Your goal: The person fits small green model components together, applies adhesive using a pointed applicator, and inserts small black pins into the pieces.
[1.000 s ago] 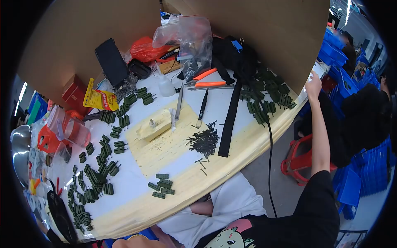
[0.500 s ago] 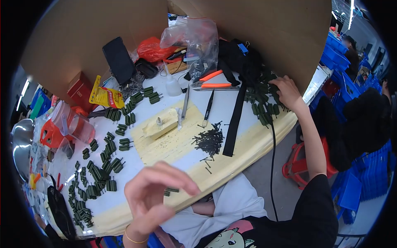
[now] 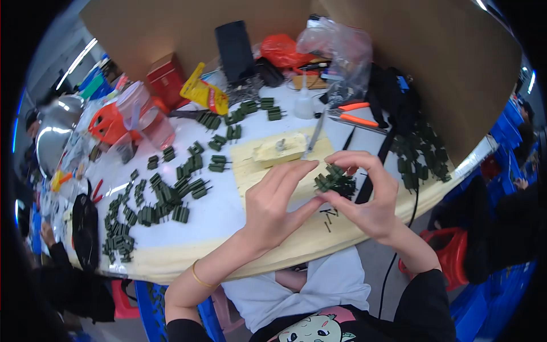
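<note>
My right hand (image 3: 373,199) holds a small dark green ribbed part (image 3: 325,180) between thumb and fingertips, over the middle of the table. Close beside it, my left hand (image 3: 276,202) is curved open, thumb apart from the fingers, its tips near the part; whether they touch it I cannot tell. Partly hidden behind my right hand lies a pile of small black pins (image 3: 345,187). A pale yellow block (image 3: 279,149) with a metal stud rests on a wooden board (image 3: 245,171) beyond my hands.
Several green ribbed pieces (image 3: 165,194) spread over the left of the table; another heap (image 3: 424,151) lies at the right edge. Orange-handled pliers (image 3: 358,119), a squeeze bottle (image 3: 305,104) and a black strap (image 3: 376,165) lie behind. Cardboard walls (image 3: 433,45) enclose the back.
My right hand has come from the heap at the right to the middle, now with a green part. My left hand has moved up and right to meet it. The view has shifted left.
</note>
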Demonstrator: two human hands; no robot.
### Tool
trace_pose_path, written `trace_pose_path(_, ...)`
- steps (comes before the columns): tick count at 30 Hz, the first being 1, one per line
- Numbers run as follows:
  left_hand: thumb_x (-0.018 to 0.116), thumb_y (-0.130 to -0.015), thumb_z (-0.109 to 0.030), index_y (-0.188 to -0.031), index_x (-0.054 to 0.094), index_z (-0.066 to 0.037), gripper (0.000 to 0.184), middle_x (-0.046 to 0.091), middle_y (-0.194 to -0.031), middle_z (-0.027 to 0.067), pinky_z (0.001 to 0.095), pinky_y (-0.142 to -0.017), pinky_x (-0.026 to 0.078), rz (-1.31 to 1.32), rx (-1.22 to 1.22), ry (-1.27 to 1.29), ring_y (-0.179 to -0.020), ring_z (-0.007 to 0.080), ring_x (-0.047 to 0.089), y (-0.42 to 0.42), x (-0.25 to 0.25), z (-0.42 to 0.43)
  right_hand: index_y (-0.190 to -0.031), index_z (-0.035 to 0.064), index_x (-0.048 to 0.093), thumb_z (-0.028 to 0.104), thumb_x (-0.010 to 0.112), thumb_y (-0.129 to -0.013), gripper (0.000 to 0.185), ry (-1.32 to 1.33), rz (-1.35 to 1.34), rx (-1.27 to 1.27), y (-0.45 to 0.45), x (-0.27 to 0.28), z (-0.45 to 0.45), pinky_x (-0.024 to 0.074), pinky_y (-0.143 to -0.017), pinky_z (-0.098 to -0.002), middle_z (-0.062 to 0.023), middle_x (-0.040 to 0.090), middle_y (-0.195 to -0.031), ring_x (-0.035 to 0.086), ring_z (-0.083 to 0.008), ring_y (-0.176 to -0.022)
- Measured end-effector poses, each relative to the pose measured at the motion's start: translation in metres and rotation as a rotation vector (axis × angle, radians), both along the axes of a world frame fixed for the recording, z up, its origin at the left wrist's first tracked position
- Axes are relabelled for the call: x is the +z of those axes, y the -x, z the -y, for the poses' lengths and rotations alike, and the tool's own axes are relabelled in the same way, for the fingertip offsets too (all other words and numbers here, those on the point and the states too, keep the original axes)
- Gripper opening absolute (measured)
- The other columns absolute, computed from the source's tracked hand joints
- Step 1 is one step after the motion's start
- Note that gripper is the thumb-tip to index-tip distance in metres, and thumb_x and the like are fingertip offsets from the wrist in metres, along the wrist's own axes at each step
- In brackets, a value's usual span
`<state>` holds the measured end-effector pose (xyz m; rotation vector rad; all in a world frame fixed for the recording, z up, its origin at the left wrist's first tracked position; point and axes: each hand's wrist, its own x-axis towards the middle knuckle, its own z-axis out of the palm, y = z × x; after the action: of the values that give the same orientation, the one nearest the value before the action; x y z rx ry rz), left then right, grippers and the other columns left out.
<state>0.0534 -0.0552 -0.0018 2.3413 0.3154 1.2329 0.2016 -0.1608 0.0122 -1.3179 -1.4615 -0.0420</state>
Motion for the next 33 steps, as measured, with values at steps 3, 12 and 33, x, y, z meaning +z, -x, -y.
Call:
trace_pose_path(3, 0.072, -0.064, 0.007, -0.105, 0.066, -0.002, 0.042, 0.069, -0.097, 0.0070, 0.0262, -0.070, 0.051, 0.114, -0.031, -0.058, -0.081, 0.0185, 0.065, 0.006, -0.005, -0.009, -0.113, 0.0008, 0.059, -0.005, 0.078, -0.067, 0.050, -0.086, -0.072, 0.088, 0.018, -0.009, -0.017, 0.0483, -0.078, -0.0286, -0.0071, 0.066, -0.104, 0.059, -0.0161, -0.084)
trace_pose_path(12, 0.065, -0.061, 0.012, -0.100, 0.068, -0.003, 0.042, 0.070, -0.096, 0.0050, 0.0254, -0.069, 0.050, 0.114, -0.073, 0.116, -0.078, 0.0178, 0.064, 0.014, 0.000, -0.023, -0.106, 0.0031, 0.069, -0.006, 0.074, -0.069, 0.039, -0.025, 0.023, 0.131, 0.009, -0.004, -0.025, 0.0481, -0.076, -0.0264, -0.0047, 0.066, -0.103, 0.056, -0.0166, -0.086)
trace_pose_path(33, 0.064, -0.061, 0.012, -0.097, 0.069, -0.002, 0.039, 0.070, -0.093, 0.0050, 0.0257, -0.067, 0.050, 0.153, -0.030, 0.131, -0.075, 0.0182, 0.064, 0.015, -0.004, -0.022, -0.101, 0.0075, 0.073, -0.003, 0.077, -0.066, 0.037, 0.003, 0.055, 0.156, 0.006, -0.005, -0.034, 0.0463, -0.077, -0.0275, -0.0027, 0.065, -0.102, 0.051, -0.0167, -0.090)
